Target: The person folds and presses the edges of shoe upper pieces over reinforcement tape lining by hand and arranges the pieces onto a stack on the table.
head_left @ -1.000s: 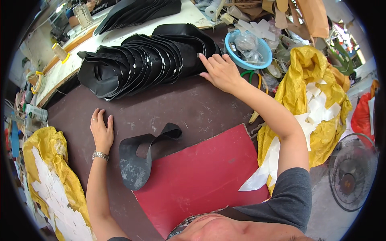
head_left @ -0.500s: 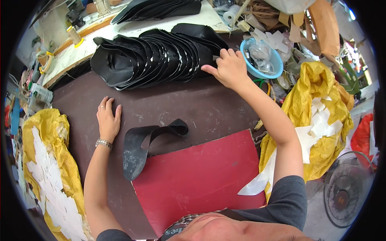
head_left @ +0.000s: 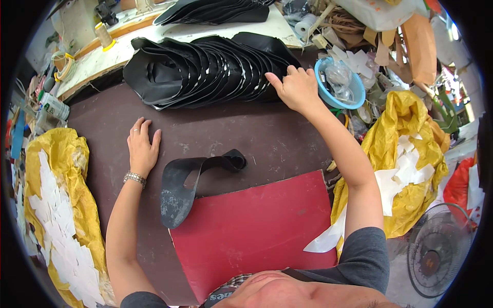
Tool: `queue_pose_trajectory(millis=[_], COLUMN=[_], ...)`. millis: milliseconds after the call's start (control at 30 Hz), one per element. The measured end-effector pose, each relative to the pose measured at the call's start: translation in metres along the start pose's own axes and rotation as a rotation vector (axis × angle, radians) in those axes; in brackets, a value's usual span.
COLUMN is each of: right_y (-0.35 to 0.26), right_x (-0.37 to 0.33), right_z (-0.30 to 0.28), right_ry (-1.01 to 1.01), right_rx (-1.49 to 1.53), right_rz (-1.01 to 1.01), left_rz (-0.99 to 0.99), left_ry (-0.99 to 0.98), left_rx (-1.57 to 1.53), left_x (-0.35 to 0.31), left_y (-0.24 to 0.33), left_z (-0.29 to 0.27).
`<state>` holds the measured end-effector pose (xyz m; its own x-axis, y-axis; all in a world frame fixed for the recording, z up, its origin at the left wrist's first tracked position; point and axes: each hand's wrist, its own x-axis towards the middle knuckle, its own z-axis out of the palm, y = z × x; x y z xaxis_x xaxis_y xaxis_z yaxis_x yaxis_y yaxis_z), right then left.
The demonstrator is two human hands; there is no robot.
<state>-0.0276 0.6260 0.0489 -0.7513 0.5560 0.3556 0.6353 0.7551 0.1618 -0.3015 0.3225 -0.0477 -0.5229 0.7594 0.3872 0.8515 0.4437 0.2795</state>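
Observation:
A long fanned row of black cut pieces (head_left: 205, 69) lies across the far side of the dark brown table (head_left: 246, 133). My right hand (head_left: 295, 90) rests on the right end of that row, fingers curled on the edge of the last piece. My left hand (head_left: 142, 149) lies flat and open on the table, holding nothing. Just right of it a single black piece (head_left: 187, 187) with a curled strap lies partly on a red board (head_left: 257, 231) at the near edge.
A blue bowl (head_left: 354, 95) of clear scraps sits right of the row. Yellow bags with white offcuts flank the table, one on the left (head_left: 61, 205) and one on the right (head_left: 405, 154). A second black stack (head_left: 215, 10) lies on the white bench behind. A fan (head_left: 436, 251) stands lower right.
My right hand has slid onto the right end of the black row and curled its fingers on the last piece. The view has shifted slightly; my left hand stays flat.

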Motion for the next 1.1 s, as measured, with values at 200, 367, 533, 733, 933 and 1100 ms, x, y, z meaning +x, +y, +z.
queue_pose_trajectory(millis=[200,367,533,733,933,1100], right_y=[0.0,-0.01,-0.006,0.0,-0.002,-0.012], right_x=[0.003,0.007,0.012,0.016,0.021,0.023], right_z=[0.01,0.006,0.013,0.014,0.013,0.007], right_ry=[0.093,0.097,0.508,0.535,0.51,0.476], right_rx=[0.031,0.018,0.121,0.127,-0.014,0.073], right_rz=[0.022,0.12,-0.023,-0.471,-0.457,-0.342], left_rz=[-0.006,-0.012,-0.011,-0.02,-0.027,0.022], left_ry=[-0.006,0.0,0.004,-0.002,-0.008,0.022], left_rx=[-0.009,-0.007,-0.012,-0.016,-0.017,0.003], left_x=[0.0,-0.001,0.0,0.0,-0.001,0.002], left_y=[0.0,0.001,0.001,0.003,0.001,-0.011], left_z=[0.001,-0.001,-0.001,-0.001,-0.001,0.011])
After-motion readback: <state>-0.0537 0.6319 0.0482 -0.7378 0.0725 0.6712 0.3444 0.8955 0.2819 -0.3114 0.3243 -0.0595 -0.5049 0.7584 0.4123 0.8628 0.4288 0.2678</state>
